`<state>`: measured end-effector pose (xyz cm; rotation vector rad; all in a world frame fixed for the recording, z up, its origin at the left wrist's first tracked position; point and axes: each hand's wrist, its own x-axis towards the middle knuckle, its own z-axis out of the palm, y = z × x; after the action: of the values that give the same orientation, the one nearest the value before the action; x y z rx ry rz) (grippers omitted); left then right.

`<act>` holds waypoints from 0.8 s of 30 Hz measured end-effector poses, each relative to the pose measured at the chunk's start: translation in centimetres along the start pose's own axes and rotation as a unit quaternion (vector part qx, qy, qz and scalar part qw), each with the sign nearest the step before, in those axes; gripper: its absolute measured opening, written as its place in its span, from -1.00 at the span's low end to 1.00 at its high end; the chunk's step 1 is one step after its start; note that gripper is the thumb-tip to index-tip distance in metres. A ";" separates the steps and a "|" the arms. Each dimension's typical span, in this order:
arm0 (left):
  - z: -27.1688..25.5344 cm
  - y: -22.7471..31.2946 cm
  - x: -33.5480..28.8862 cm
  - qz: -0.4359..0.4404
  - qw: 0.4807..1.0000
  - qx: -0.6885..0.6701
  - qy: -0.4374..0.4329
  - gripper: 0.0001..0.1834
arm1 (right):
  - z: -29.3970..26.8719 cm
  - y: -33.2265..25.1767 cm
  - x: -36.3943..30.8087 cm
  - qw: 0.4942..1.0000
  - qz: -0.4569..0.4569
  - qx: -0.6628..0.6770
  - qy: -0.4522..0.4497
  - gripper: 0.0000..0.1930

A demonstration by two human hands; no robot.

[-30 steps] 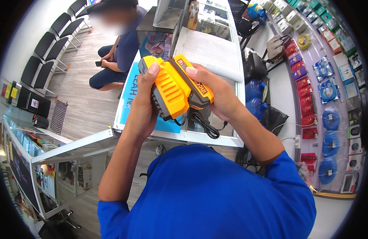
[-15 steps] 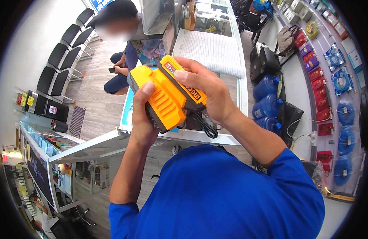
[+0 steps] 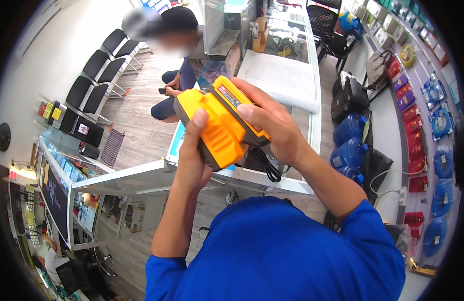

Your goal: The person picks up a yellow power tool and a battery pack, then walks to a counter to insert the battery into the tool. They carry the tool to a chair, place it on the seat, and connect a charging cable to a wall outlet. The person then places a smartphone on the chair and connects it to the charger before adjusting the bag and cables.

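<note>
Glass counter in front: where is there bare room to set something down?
A small patch looks bare on the glass counter, between the open notebook, right hand and its white right-hand edge. Floor shows between the striped mat and counter. Crowded: near the yellow device and black cable, and around the tan holder.

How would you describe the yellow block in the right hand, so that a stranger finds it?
Beyond the blue shirt stands a white-framed counter. Seen over its near end, the right hand holds the narrower yellow block. A red patch marks its top; the wider block in the left hand shows ridges instead.
</note>
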<state>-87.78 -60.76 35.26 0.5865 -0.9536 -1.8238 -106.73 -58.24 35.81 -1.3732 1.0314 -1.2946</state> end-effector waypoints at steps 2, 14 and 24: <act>-0.2 0.3 -0.8 -0.006 1.000 0.006 -0.014 -0.18 | 0.0 -0.5 -0.3 0.999 -0.017 -0.038 -0.005 -0.11; -3.3 1.2 -3.6 0.181 0.949 -0.257 0.000 -0.11 | -8.9 4.3 -5.0 0.862 0.048 -0.504 0.009 -0.09; -7.2 1.8 -10.6 0.235 0.929 -0.286 0.015 -0.13 | 6.0 7.4 -7.5 0.834 -0.194 -0.496 -0.145 -0.39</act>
<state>-77.05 -54.15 32.41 0.0120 -0.4427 -1.5390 -101.17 -51.81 27.15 -2.5871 1.3093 -0.7282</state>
